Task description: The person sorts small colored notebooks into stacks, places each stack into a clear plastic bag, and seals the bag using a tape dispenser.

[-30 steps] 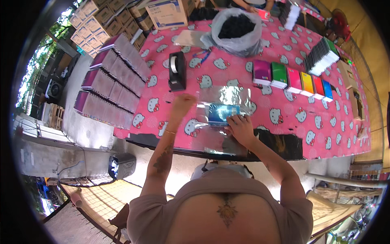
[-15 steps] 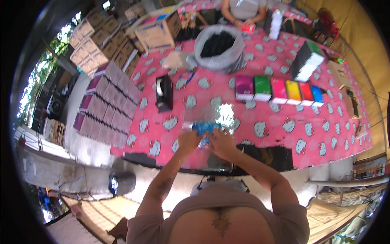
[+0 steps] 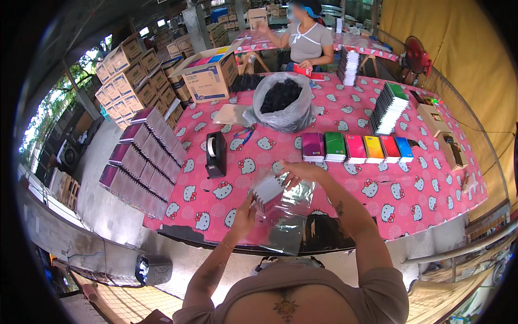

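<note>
A small spiral notebook (image 3: 268,189) with its white side up is tilted over the near middle of the table. Clear plastic wrap (image 3: 297,198) lies around and beside it, catching the light. My left hand (image 3: 244,218) is closed on the notebook's left edge, thumb uppermost. At its upper right corner is my right hand (image 3: 300,171), fingers apart and bent over the edge; whether they pinch the plastic is hard to see. Beneath, a clear sheet (image 3: 285,235) reaches the table's front edge.
A black tape dispenser (image 3: 216,156) stands left of my hands, near stacked notebooks (image 3: 143,156). Beyond are a plastic-lined bin (image 3: 307,110) of black pieces and an open carton (image 3: 208,81). Coloured notebook piles (image 3: 356,148) line the right. Across the table, a person (image 3: 310,40) handles a red notebook.
The blue-faced item between my hands is out of sight; a white-sided notebook shows there. My right hand has moved up and spread its fingers. The view has tilted up, showing more of the co-worker.
</note>
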The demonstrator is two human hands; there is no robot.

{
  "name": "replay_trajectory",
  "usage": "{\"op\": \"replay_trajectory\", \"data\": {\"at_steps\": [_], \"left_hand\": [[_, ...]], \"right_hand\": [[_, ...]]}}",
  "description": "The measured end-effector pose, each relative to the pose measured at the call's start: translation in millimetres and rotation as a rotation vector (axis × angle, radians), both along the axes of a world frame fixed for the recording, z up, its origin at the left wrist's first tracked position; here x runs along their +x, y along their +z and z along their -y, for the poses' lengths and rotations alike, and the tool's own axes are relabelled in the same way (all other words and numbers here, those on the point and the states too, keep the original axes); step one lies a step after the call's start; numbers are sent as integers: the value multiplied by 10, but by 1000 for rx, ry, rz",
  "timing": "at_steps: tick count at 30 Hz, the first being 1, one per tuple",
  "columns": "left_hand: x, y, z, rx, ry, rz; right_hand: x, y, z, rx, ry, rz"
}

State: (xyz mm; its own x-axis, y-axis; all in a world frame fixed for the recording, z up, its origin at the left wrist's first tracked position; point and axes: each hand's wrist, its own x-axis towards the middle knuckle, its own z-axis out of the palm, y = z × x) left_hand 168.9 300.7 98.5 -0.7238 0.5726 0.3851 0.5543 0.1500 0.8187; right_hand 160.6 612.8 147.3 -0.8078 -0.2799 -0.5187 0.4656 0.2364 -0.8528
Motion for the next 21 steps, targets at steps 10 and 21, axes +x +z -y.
{"op": "replay_trajectory", "data": {"at_steps": [10, 21], "left_hand": [[-789, -389, 127, -140, 78, 66], [-2642, -95, 788, 111, 535, 509]], "right_hand": [[629, 34, 340, 510, 14, -1128], [628, 673, 1305, 723, -54, -1200]]}}
